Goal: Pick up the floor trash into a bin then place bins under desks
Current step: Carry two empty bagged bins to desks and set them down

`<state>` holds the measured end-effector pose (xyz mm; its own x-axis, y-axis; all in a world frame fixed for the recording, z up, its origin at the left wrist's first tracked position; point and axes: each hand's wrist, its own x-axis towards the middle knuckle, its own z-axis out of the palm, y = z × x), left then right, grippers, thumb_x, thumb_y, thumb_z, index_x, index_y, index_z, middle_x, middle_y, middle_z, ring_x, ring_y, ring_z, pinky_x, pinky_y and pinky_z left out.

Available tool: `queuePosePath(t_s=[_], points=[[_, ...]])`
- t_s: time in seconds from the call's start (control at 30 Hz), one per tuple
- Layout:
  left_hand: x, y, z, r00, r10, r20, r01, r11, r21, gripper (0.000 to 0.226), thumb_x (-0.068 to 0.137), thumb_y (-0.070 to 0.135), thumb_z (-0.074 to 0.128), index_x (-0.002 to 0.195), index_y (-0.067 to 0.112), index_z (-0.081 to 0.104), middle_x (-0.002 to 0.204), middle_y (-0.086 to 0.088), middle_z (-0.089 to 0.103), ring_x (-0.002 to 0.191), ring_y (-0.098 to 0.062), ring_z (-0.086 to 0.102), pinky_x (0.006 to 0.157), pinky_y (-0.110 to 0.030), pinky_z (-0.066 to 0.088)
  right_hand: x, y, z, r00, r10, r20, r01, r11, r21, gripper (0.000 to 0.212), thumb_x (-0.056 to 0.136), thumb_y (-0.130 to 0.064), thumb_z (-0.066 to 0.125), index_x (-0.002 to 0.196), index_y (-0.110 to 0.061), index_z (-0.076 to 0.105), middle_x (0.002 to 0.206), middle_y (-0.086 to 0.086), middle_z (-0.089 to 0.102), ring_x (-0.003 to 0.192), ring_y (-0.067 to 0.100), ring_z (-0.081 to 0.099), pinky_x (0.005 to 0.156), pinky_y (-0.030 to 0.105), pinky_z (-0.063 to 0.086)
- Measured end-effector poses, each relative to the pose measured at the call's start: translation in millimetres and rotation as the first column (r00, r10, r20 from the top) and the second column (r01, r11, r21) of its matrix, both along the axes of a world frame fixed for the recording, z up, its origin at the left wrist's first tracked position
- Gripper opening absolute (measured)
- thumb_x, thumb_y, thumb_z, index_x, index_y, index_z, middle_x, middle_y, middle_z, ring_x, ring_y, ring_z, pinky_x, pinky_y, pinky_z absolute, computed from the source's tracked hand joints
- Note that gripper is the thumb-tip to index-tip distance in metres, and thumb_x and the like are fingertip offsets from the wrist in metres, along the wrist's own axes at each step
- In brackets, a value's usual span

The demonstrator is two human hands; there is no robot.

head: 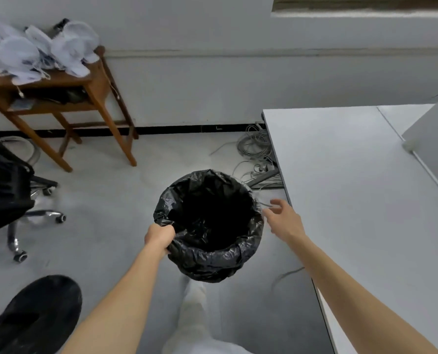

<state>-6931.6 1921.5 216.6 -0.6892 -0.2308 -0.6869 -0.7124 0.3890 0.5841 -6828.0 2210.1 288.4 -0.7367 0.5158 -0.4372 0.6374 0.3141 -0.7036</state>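
Note:
A round bin point(214, 261) lined with a black plastic bag hangs above the grey floor in the middle of the view. My left hand point(159, 237) grips its near left rim, fingers curled round the bag's edge. My right hand point(284, 218) hovers just off the bin's right rim, fingers spread and relaxed, holding nothing. The inside of the bin is dark and I cannot tell what it holds. A white desk point(353, 187) stands directly to the right of the bin.
Tangled grey cables point(256, 146) lie on the floor by the desk's far corner. A wooden side table point(90, 80) with white bags stands against the back wall at the left. A black office chair point(8, 195) and a black round stool seat point(39, 315) sit at the left.

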Motion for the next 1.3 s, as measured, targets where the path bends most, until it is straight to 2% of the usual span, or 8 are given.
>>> queuePosePath(t_s=[0.3, 0.47, 0.6, 0.77, 0.9, 1.13, 1.23, 1.3], points=[[-256, 93, -61, 0.959, -0.259, 0.112, 0.279, 0.930, -0.239, 0.061, 0.092, 0.009, 0.049, 0.149, 0.009, 0.031, 0.132, -0.020, 0.056, 0.105, -0.039, 0.061, 0.082, -0.041, 0.056, -245, 81, -41, 0.994, -0.108, -0.017, 0.109, 0.983, 0.148, 0.042, 0.094, -0.035, 0.056, 0.131, -0.015, 0.055, 0.131, 0.002, 0.062, 0.117, 0.017, 0.058, 0.099, 0.030, 0.042], [-389, 143, -120, 0.910, -0.368, 0.190, 0.411, 0.859, -0.306, 0.060, 0.093, 0.008, 0.048, 0.150, 0.008, 0.029, 0.132, -0.021, 0.056, 0.111, -0.041, 0.059, 0.088, -0.043, 0.053, -375, 137, -84, 0.998, -0.045, 0.036, 0.027, 0.916, 0.399, 0.054, 0.093, -0.040, 0.055, 0.140, -0.014, 0.048, 0.143, 0.007, 0.050, 0.134, 0.025, 0.040, 0.111, 0.036, 0.033], [-455, 190, -189, 0.882, -0.412, 0.228, 0.467, 0.826, -0.314, 0.066, 0.094, 0.008, 0.049, 0.154, 0.010, 0.021, 0.136, -0.022, 0.054, 0.120, -0.042, 0.054, 0.092, -0.044, 0.048, -451, 186, -130, 0.985, 0.043, 0.170, -0.143, 0.760, 0.635, 0.072, 0.094, -0.044, 0.052, 0.154, -0.016, 0.024, 0.163, 0.009, 0.018, 0.150, 0.027, 0.010, 0.122, 0.042, 0.016], [-491, 240, -281, 0.872, -0.416, 0.257, 0.479, 0.832, -0.279, 0.048, 0.093, 0.007, 0.049, 0.138, 0.006, 0.033, 0.125, -0.023, 0.059, 0.111, -0.044, 0.058, 0.087, -0.045, 0.049, -496, 219, -191, 0.947, 0.021, 0.320, -0.269, 0.595, 0.758, 0.084, 0.093, -0.039, 0.047, 0.158, -0.018, -0.001, 0.167, 0.007, -0.002, 0.153, 0.025, -0.003, 0.121, 0.053, 0.011], [-503, 274, -351, 0.879, -0.366, 0.305, 0.437, 0.874, -0.211, 0.042, 0.092, 0.004, 0.047, 0.133, 0.008, 0.038, 0.120, -0.020, 0.058, 0.098, -0.038, 0.057, 0.078, -0.041, 0.046, -498, 219, -223, 0.953, -0.053, 0.299, -0.251, 0.417, 0.873, 0.081, 0.092, -0.028, 0.047, 0.158, -0.012, 0.002, 0.166, 0.014, 0.005, 0.152, 0.032, 0.007, 0.116, 0.060, 0.021], [-498, 298, -447, 0.933, -0.136, 0.333, 0.161, 0.986, -0.049, 0.051, 0.082, 0.000, 0.048, 0.129, 0.020, 0.049, 0.127, -0.014, 0.060, 0.109, -0.037, 0.059, 0.096, -0.052, 0.052, -500, 222, -230, 0.945, -0.070, 0.319, -0.273, 0.369, 0.888, 0.083, 0.090, -0.025, 0.049, 0.158, -0.009, 0.004, 0.165, 0.016, 0.005, 0.152, 0.033, 0.006, 0.115, 0.062, 0.023], [-496, 311, -455, 0.922, -0.078, 0.380, 0.060, 0.996, 0.061, 0.052, 0.091, 0.001, 0.055, 0.137, 0.019, 0.039, 0.142, -0.014, 0.049, 0.110, -0.031, 0.056, 0.094, -0.044, 0.050, -500, 223, -236, 0.945, -0.067, 0.320, -0.280, 0.339, 0.898, 0.082, 0.091, -0.028, 0.047, 0.158, -0.008, 0.004, 0.165, 0.017, 0.006, 0.152, 0.034, 0.007, 0.115, 0.061, 0.023], [-491, 320, -452, 0.854, -0.118, 0.507, 0.084, 0.992, 0.090, 0.075, 0.095, 0.018, 0.064, 0.153, 0.017, 0.016, 0.156, -0.012, 0.032, 0.127, -0.038, 0.048, 0.098, -0.054, 0.046, -501, 224, -236, 0.947, -0.066, 0.316, -0.279, 0.325, 0.904, 0.083, 0.090, -0.028, 0.047, 0.158, -0.008, 0.004, 0.165, 0.018, 0.007, 0.152, 0.034, 0.007, 0.115, 0.061, 0.024]])
